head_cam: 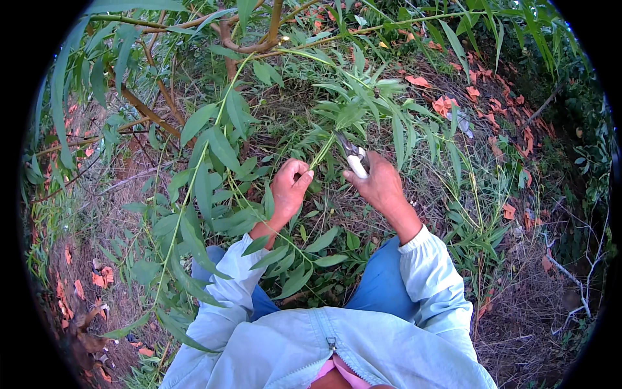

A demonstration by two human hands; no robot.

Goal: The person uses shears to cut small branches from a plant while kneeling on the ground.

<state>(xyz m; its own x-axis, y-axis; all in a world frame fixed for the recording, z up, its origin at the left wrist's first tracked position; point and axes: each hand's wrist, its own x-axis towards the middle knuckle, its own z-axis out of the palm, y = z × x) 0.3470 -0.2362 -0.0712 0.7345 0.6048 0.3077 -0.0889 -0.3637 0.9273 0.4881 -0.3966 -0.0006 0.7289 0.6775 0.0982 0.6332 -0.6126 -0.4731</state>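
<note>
Between the thumb and fingers of my left hand (pixel 290 187) are the thin lower ends of green leafy shoots (pixel 322 151). Their leafy tops (pixel 352 111) spread upward, away from me. My right hand (pixel 381 182) grips pruning shears (pixel 357 163) by their pale handles. The dark blades point up and left, close beside the shoots just above my left hand. Whether the blades touch a stem is hard to tell. A long leafy branch (pixel 187 199) hangs down to the left of my left hand.
Brown tree limbs (pixel 155 116) cross the upper left, and a thin green branch (pixel 388 25) runs along the top. Orange paper-like scraps (pixel 495 112) litter the grassy slope. Tall leafy weeds (pixel 478 214) stand at right, near dry bare twigs (pixel 571 277). My bent knees (pixel 384 282) are below my hands.
</note>
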